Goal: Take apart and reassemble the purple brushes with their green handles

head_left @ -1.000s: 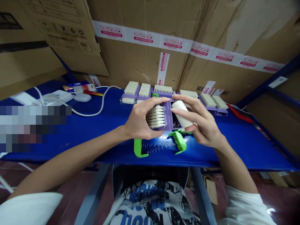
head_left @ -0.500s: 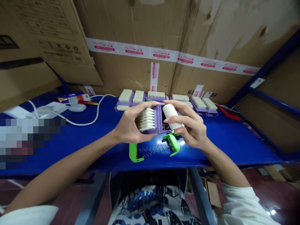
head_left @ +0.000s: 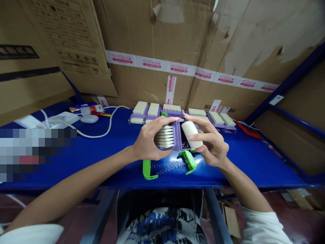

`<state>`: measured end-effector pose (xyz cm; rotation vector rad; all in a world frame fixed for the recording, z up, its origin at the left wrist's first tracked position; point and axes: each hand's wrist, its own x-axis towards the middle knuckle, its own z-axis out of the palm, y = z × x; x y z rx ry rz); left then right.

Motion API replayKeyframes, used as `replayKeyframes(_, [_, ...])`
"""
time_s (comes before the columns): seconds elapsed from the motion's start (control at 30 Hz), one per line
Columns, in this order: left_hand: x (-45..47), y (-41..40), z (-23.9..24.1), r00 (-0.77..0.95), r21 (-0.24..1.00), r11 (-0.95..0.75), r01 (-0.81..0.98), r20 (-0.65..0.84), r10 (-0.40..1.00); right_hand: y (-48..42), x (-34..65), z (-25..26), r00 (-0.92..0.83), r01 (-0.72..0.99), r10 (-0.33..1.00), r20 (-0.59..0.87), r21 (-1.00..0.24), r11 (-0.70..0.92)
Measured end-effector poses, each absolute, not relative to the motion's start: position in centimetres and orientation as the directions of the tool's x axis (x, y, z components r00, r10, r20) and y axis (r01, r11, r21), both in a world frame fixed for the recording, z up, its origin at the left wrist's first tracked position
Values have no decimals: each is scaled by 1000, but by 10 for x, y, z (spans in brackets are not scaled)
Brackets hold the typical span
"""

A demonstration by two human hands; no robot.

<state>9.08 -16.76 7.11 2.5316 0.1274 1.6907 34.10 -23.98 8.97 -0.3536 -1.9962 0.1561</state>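
My left hand [head_left: 148,142] is closed round a purple brush body [head_left: 177,135] with white bristles [head_left: 165,136], held above the blue table [head_left: 101,152]. My right hand [head_left: 213,144] grips a white ribbed roller [head_left: 192,133], which sits against the purple body's right end. Just below my hands lie two green plastic clips, one at the left [head_left: 146,170] and one at the right [head_left: 189,160], with several thin metal springs [head_left: 167,166] between them on the table.
A row of purple brushes with white bristles [head_left: 154,110] lines the table's back edge against tall cardboard boxes [head_left: 162,44]. A white mouse [head_left: 89,118] and white cable [head_left: 109,123] lie at the back left. A red tool [head_left: 246,130] lies at the right.
The view has shifted a little. Both hands keep the same hold on the brush body and the roller, which have stayed close together.
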Motion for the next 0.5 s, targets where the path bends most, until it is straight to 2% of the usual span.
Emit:
replayKeyframes(0.07, [92, -168, 69, 366, 125, -992, 0, 924, 116, -239, 341, 88, -343, 137, 338, 876, -309, 941])
replayKeyframes(0.17, [91, -169, 70, 325, 168, -986, -23, 934, 151, -236, 340, 86, -155, 72, 390, 908, -384, 921])
replayKeyframes(0.3, [89, -175, 74, 339, 215, -976, -15, 920, 197, -230, 342, 86, 30, 81, 533, 846, -533, 842])
replayKeyframes(0.4, [88, -178, 77, 377, 208, -978, 6, 905, 195, -228, 346, 89, -6, 78, 622, 783, -620, 781])
replayKeyframes(0.5, [88, -177, 76, 407, 205, -978, 39, 891, 202, -233, 349, 94, -123, 129, 597, 793, -584, 801])
